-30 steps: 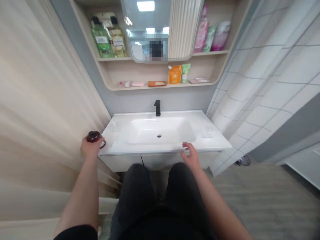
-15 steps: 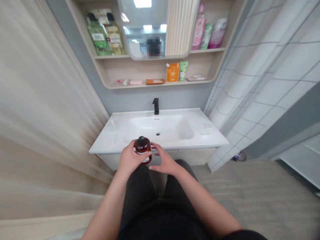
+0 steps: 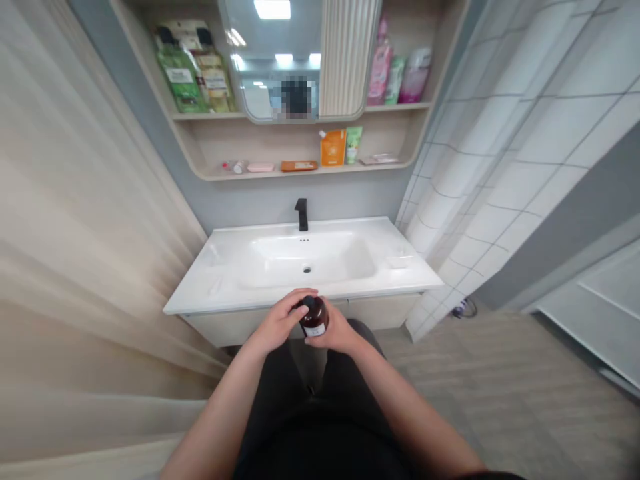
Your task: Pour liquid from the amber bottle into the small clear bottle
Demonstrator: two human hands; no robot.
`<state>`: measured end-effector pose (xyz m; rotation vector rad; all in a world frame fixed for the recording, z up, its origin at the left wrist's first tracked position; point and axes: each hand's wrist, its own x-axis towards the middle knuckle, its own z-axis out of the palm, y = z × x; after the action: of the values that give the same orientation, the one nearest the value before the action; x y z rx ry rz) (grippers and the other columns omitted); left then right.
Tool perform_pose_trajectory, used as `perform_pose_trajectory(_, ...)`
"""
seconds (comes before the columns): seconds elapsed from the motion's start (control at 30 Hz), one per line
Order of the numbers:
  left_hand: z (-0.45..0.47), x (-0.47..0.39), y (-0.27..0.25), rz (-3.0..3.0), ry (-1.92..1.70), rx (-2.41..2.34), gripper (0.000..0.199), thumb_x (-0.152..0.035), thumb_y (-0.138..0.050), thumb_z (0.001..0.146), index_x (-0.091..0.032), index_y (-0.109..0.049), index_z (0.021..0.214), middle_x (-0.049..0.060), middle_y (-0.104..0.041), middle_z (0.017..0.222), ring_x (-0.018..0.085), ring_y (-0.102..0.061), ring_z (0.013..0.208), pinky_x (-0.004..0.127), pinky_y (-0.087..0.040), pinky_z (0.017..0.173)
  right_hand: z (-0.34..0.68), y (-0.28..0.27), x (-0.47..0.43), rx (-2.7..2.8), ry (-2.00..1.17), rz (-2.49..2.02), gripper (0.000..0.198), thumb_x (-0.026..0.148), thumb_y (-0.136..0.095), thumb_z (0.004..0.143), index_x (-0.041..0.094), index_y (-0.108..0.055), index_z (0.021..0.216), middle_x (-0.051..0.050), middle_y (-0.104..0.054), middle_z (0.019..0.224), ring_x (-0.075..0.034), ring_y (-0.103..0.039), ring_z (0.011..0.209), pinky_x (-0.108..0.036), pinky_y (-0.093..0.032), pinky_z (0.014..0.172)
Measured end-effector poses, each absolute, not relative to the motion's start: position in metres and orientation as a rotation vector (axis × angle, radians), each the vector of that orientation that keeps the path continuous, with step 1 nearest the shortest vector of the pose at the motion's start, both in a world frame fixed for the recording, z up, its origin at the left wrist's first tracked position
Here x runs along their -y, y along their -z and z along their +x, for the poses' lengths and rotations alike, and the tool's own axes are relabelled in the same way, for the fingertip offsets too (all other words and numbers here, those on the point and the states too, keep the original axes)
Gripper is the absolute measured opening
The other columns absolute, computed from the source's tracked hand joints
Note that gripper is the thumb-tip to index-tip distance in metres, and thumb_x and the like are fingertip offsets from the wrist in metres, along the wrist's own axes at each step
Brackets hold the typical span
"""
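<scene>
A dark amber bottle [image 3: 315,319] with a white label and a black cap [image 3: 309,302] is held upright in front of the washbasin's front edge, above my legs. My right hand [image 3: 340,328] wraps round the bottle's right side, thumb near the label. From the left, my left hand [image 3: 279,323] reaches over the top, its thumb and fingers closed about the cap. The far fingertips of the left hand are partly hidden behind the bottle.
Beyond the bottle lies a white washbasin [image 3: 360,264] with a black faucet [image 3: 302,215]. A wall cabinet [image 3: 200,150] above it holds several bottles, an orange pouch [image 3: 333,148] and a green tube [image 3: 353,144]. Curtains [image 3: 100,267] hang at left, tiled-pattern ones [image 3: 480,200] at right.
The bottle has passed from my left hand's side grip into my right hand, which has closed round it. My left hand has shifted up to the cap. The view has turned slightly right.
</scene>
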<state>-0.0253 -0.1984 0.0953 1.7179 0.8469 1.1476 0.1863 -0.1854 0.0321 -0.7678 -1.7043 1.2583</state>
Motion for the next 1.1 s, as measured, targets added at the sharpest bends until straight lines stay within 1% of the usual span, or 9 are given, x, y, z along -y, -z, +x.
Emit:
perform_pose_trajectory(0.17, -0.015, 0.197, -0.091, 1.696, -1.243, -0.934, 0.029, -0.045, -0.073, 0.102, -0.023, -0.081, 0.120, 0.013, -0.077, 0.134, 0.030, -0.070, 0.131, 0.049, -0.051, 0.121, 0.183, -0.035, 0.185, 1.691, -1.229, -0.832, 0.077, 0.022, -0.093, 0.064, 0.023, -0.063, 0.135, -0.007, -0.078, 0.126, -0.028, -0.076, 0.111, -0.042, -0.061, 0.099)
perform_pose_trajectory(0.3, -0.002, 0.200, -0.088, 1.541, -1.384, -1.093, 0.025, -0.035, -0.087, 0.088, -0.023, -0.070, 0.102, 0.010, -0.079, 0.119, 0.028, -0.075, 0.119, 0.047, -0.056, 0.111, 0.179, -0.038, 0.187, 1.713, -1.178, -0.867, 0.077, 0.019, -0.089, 0.065, 0.023, -0.063, 0.137, -0.006, -0.078, 0.125, -0.028, -0.076, 0.110, -0.042, -0.061, 0.098)
perform_pose_trajectory(0.4, 0.000, 0.203, -0.092, 1.531, -1.378, -1.104, 0.045, -0.030, -0.090, 0.082, -0.025, -0.064, 0.120, 0.010, -0.080, 0.125, 0.029, -0.075, 0.122, 0.049, -0.055, 0.113, 0.177, -0.037, 0.188, 1.710, -1.235, -0.824, 0.076, 0.020, -0.087, 0.067, 0.023, -0.062, 0.139, -0.008, -0.078, 0.128, -0.029, -0.077, 0.114, -0.043, -0.062, 0.099)
perform_pose_trajectory(0.47, -0.003, 0.203, -0.096, 1.591, -1.319, -0.990, 0.057, -0.031, -0.085, 0.089, -0.026, -0.059, 0.140, 0.012, -0.080, 0.131, 0.030, -0.071, 0.135, 0.052, -0.049, 0.122, 0.177, -0.036, 0.189, 1.688, -1.247, -0.813, 0.080, 0.020, -0.088, 0.066, 0.023, -0.060, 0.142, -0.009, -0.078, 0.133, -0.030, -0.076, 0.118, -0.044, -0.061, 0.102)
perform_pose_trajectory(0.53, -0.008, 0.202, -0.099, 1.602, -1.292, -0.901, 0.056, -0.035, -0.078, 0.096, -0.025, -0.058, 0.147, 0.013, -0.082, 0.127, 0.031, -0.068, 0.143, 0.054, -0.045, 0.127, 0.178, -0.036, 0.189, 1.685, -1.217, -0.849, 0.082, 0.021, -0.090, 0.065, 0.024, -0.061, 0.142, -0.008, -0.078, 0.132, -0.030, -0.077, 0.116, -0.044, -0.061, 0.103)
perform_pose_trajectory(0.7, -0.012, 0.197, -0.100, 1.622, -1.358, -1.195, 0.047, -0.036, -0.090, 0.083, -0.025, -0.072, 0.126, 0.008, -0.080, 0.113, 0.028, -0.076, 0.116, 0.050, -0.055, 0.116, 0.178, -0.036, 0.189, 1.692, -1.232, -0.850, 0.072, 0.022, -0.091, 0.067, 0.022, -0.064, 0.133, -0.007, -0.080, 0.121, -0.029, -0.077, 0.108, -0.042, -0.062, 0.097)
perform_pose_trajectory(0.9, -0.018, 0.199, -0.096, 1.720, -1.244, -0.969, 0.051, -0.036, -0.078, 0.096, -0.026, -0.068, 0.145, 0.013, -0.080, 0.132, 0.032, -0.070, 0.138, 0.053, -0.049, 0.125, 0.176, -0.032, 0.188, 1.657, -1.239, -0.855, 0.079, 0.022, -0.093, 0.065, 0.022, -0.062, 0.138, -0.007, -0.079, 0.124, -0.029, -0.076, 0.110, -0.041, -0.061, 0.096)
perform_pose_trajectory(1.0, -0.018, 0.198, -0.092, 1.661, -1.326, -1.150, 0.047, -0.032, -0.084, 0.089, -0.026, -0.072, 0.134, 0.011, -0.081, 0.123, 0.031, -0.074, 0.127, 0.054, -0.051, 0.122, 0.178, -0.032, 0.187, 1.646, -1.251, -0.863, 0.073, 0.023, -0.093, 0.065, 0.022, -0.063, 0.132, -0.006, -0.079, 0.120, -0.029, -0.076, 0.107, -0.042, -0.061, 0.096)
perform_pose_trajectory(1.1, -0.015, 0.201, -0.093, 1.708, -1.322, -1.188, 0.050, -0.029, -0.085, 0.086, -0.025, -0.073, 0.134, 0.011, -0.080, 0.129, 0.030, -0.074, 0.126, 0.054, -0.051, 0.122, 0.179, -0.035, 0.188, 1.632, -1.260, -0.860, 0.072, 0.021, -0.090, 0.065, 0.021, -0.063, 0.131, -0.007, -0.079, 0.120, -0.028, -0.076, 0.106, -0.041, -0.062, 0.096)
